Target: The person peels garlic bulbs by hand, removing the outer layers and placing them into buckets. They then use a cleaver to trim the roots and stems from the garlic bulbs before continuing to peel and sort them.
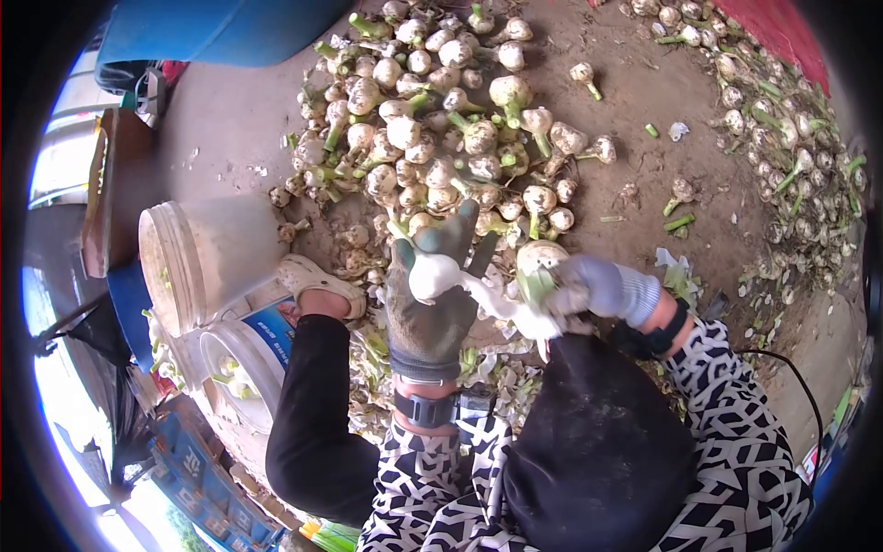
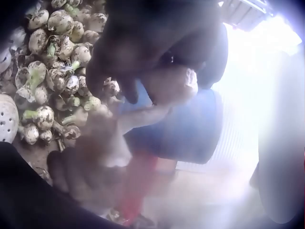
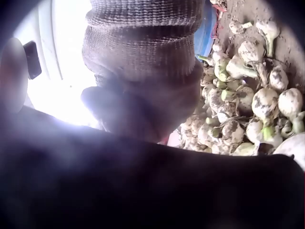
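A clean white garlic bulb [image 1: 434, 277] lies against the fingers of my gloved left hand [image 1: 425, 324], which holds it with the thumb on one side. From the bulb a pale stem [image 1: 492, 299] with loose skin stretches across to my right hand [image 1: 600, 287]. That hand, also gloved and blurred by motion, grips the stem end, with greenish peel beside its fingers. In the left wrist view the bulb [image 2: 177, 88] shows under the dark left hand, its stem running to the blurred right hand [image 2: 90, 167]. The right wrist view shows the glove cuff [image 3: 143, 43]; its fingertips are hidden.
A large heap of dirty garlic [image 1: 414, 120] covers the ground ahead, with more garlic [image 1: 782, 175] along the right. Two white buckets [image 1: 216, 258] stand at the left near a shoe [image 1: 322, 281]. A blue tub [image 1: 212, 32] is at the back left. Peelings surround my legs.
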Motion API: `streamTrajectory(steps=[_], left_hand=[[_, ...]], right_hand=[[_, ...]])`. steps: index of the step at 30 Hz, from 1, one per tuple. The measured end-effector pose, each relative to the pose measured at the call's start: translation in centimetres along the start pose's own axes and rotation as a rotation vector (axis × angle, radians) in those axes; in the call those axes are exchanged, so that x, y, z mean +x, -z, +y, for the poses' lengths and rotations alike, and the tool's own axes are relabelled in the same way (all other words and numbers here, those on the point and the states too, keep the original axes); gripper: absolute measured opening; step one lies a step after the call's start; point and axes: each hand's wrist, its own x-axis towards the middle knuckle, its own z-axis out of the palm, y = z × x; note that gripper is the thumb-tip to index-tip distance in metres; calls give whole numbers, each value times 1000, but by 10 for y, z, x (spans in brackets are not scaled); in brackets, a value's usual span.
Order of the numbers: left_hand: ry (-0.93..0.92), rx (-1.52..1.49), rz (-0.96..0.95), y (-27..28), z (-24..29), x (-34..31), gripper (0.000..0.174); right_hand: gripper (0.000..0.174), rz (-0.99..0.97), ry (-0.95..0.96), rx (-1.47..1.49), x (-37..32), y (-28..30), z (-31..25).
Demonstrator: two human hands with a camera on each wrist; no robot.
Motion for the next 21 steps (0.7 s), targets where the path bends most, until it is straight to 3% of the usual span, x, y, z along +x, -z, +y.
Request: streamTrajectory(steps=[1, 3, 4, 6, 7, 9, 10, 11, 12, 13, 15, 17, 19, 20, 21], left_hand=[[12, -108, 62, -4, 2, 2, 37], [-17, -192, 219, -4, 7, 6, 38], [-28, -211, 258, 2, 9, 10, 37], [-46, -229, 287, 11, 13, 16, 37], [-52, -180, 375, 13, 17, 18, 36], [-62, -129, 464, 20, 26, 17, 34], [-96, -129, 512, 26, 32, 16, 33], [-128, -127, 558, 34, 37, 16, 32], [-161, -83, 561, 43, 43, 17, 28], [-164, -77, 556, 45, 46, 16, 28], [-158, -15, 501, 49, 47, 14, 26], [-114, -32, 522, 49, 37, 12, 25], [-11, 186, 326, 64, 17, 6, 26], [-47, 532, 363, 48, 9, 3, 26], [17, 45, 353, 47, 8, 6, 26]], right_hand=[[30, -129, -57, 416, -4, 1, -1], [34, -345, 256, -55, -26, 2, -32], [34, -349, 260, -58, -30, 1, -44], [48, -403, 540, -312, -30, -1, -62], [48, -408, 544, -318, -25, -2, -58], [37, -256, 74, 723, -9, -7, -43], [35, -326, 102, -183, -1, -6, -62], [42, -311, 363, -542, 29, -21, -38], [52, -165, -65, -1310, 40, -34, -27], [65, -109, -78, -1666, 56, -41, -9], [63, 151, 81, -1128, 67, -28, -11], [54, 374, 227, -968, 74, -35, -34], [42, 464, 346, -913, 87, -41, -43], [36, 460, 418, -877, 99, -34, -35], [31, 451, 490, -842, 108, -25, -23]])
